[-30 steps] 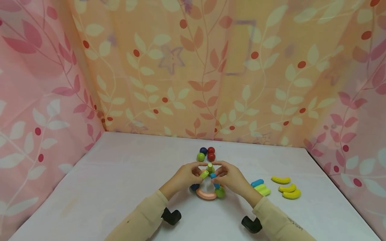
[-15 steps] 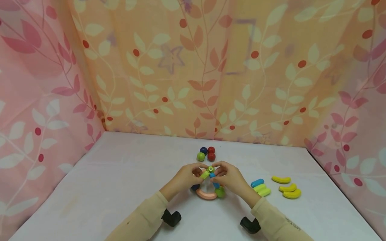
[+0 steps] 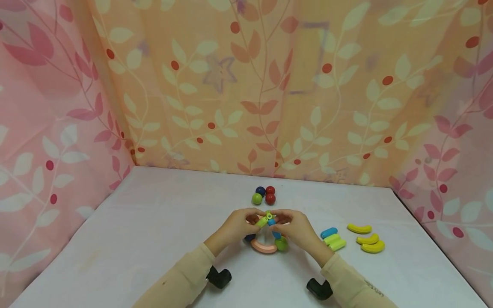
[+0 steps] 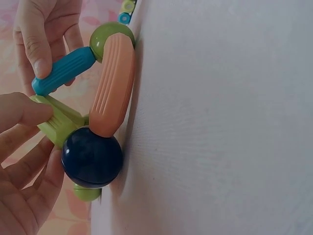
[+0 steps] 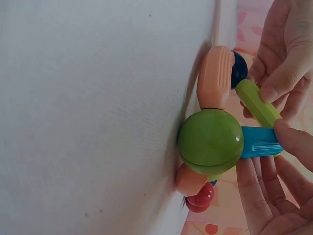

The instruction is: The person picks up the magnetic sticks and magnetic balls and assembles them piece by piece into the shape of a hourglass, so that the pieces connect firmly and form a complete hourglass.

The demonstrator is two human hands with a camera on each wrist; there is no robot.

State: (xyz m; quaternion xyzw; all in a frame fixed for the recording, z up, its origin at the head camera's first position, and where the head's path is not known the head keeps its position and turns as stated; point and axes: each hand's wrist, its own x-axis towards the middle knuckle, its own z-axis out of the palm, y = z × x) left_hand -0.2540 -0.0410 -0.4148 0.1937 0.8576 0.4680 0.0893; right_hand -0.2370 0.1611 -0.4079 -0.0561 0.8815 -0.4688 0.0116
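- Head view: your left hand (image 3: pixel 236 226) pinches the green stick (image 3: pixel 262 222) and your right hand (image 3: pixel 297 229) pinches the blue stick (image 3: pixel 274 228). Since a second ago the two upper ends have come lower and closer, and they now meet at the little green piece (image 3: pixel 268 215) between your fingertips. I judge the peak over the pink arc (image 3: pixel 263 247) is nearly joined. It stands mid-table (image 3: pixel 154 239), nearer the front edge than the back.
- Head view, room: four balls (image 3: pixel 264 195) sit just behind your hands toward the back edge. The spare sticks (image 3: pixel 333 239) and yellow curved pieces (image 3: pixel 365 239) lie to the right, short of the right edge. The left half is bare cloth, so you can draw that way freely. Two black elbow shapes (image 3: pixel 218 276) sit under your wrists near the front edge.
- Left wrist view: your left fingers (image 4: pixel 24 115) curl round the green stick (image 4: pixel 58 120), which runs into the dark blue ball (image 4: pixel 92 156) at one end of the pink arc (image 4: pixel 112 83). The blue stick (image 4: pixel 63 71) is held by the other hand.
- Right wrist view: your right fingers (image 5: pixel 296 142) close on the blue stick (image 5: pixel 259 142), seated in the green ball (image 5: pixel 210 142). Both balls and the arc rest on the cloth.
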